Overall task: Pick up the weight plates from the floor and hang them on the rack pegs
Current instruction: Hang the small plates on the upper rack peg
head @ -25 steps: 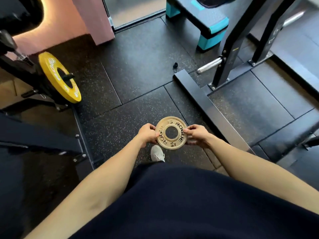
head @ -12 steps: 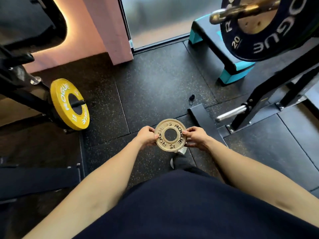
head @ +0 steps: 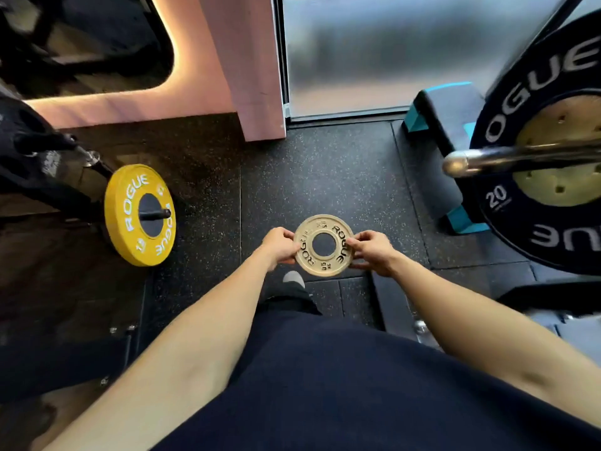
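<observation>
My fingers (head: 353, 241) pinch the small round tan metal weight plate (head: 324, 245) at opposite rims, left hand (head: 278, 247) and right hand (head: 374, 252), held flat above the black rubber floor (head: 325, 177). As I judge it, this rim-only pinch could slip and drop the plate onto my foot (head: 293, 279). Count: three plates; one in hand, one yellow plate (head: 140, 214) on a peg (head: 155, 214), one large black plate (head: 553, 151) on a chrome bar (head: 507, 159).

Tan small plate (head: 323, 245) with black lettering; yellow plate (head: 140, 215) with white lettering; black floor (head: 325, 177), pale-speckled.
</observation>
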`<state>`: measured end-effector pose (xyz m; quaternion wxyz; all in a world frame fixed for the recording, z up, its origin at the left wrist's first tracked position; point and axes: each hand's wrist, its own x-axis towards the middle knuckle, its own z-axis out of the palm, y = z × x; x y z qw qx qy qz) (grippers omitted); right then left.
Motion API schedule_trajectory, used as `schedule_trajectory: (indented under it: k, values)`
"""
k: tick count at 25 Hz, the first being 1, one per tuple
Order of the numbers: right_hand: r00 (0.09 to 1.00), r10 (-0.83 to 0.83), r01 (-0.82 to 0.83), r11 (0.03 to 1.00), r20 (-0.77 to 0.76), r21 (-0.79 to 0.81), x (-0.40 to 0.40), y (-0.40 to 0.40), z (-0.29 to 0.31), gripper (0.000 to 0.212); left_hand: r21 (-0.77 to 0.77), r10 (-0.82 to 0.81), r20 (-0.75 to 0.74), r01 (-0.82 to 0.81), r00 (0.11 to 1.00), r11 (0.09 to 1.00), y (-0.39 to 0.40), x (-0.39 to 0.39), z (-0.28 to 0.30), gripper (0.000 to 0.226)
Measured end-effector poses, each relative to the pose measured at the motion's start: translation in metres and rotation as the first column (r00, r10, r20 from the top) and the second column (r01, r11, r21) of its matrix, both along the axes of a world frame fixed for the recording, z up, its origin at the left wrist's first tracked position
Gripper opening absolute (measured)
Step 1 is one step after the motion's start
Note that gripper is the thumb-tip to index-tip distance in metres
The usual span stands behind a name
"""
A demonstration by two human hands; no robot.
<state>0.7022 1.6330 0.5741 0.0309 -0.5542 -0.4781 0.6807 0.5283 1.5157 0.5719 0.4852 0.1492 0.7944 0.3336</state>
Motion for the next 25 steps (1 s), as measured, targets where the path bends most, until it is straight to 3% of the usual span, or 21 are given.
schedule_trajectory:
  k: [8,14,21,25]
  values:
    - [0.998,-0.047,0.048,0.999,0.036,-0.009,-0.127,0.149,-0.022,0.018,-0.028,-0.048,-0.001,0.048,0.999,0.998,0.158,-0.129,-0.015,0.016]
    - [0.995,-0.093,0.093,0.996,0.041,0.012,-0.236,0.245,-0.002,0.018,-0.023,-0.072,-0.019,0.072,0.997,0.997,0.257,-0.24,0.004,0.016]
    - [0.997,0.047,-0.048,0.999,0.062,0.018,-0.323,0.323,0.006,0.015,-0.014,0.039,0.016,-0.039,0.999,0.999,0.311,-0.314,0.007,0.017]
    - [0.975,0.211,-0.211,0.978,0.069,-0.007,-0.379,0.365,0.007,0.015,-0.039,0.177,0.029,-0.175,0.984,0.984,0.328,-0.35,0.003,0.02]
